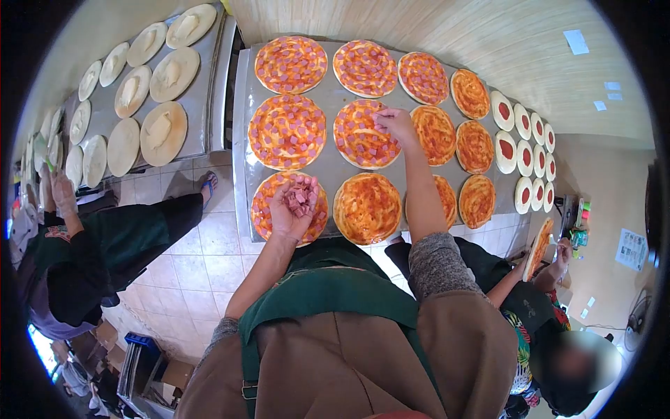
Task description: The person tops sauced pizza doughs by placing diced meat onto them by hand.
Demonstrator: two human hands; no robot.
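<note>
My left hand [292, 213] is palm up with its fingers curled around a heap of pink ham cubes [301, 198]. It hovers over the front left pizza [262, 222], which has sauce and some ham cubes on it. My right hand [396, 126] reaches over the middle pizza [363, 143], fingers pinched together just above its upper right part. Whatever is in that pinch is too small to make out. Ham cubes lie scattered over this pizza. In front of it, another pizza base [367, 209] carries only sauce.
More pizzas with ham [289, 64] lie at the back of the metal table [328, 157]. Sauced bases [474, 146] continue rightward, then pale bases with red sauce dots [506, 152]. Plain dough rounds [164, 133] cover the left table. Co-workers stand at left and right; the right one holds a pizza [538, 248].
</note>
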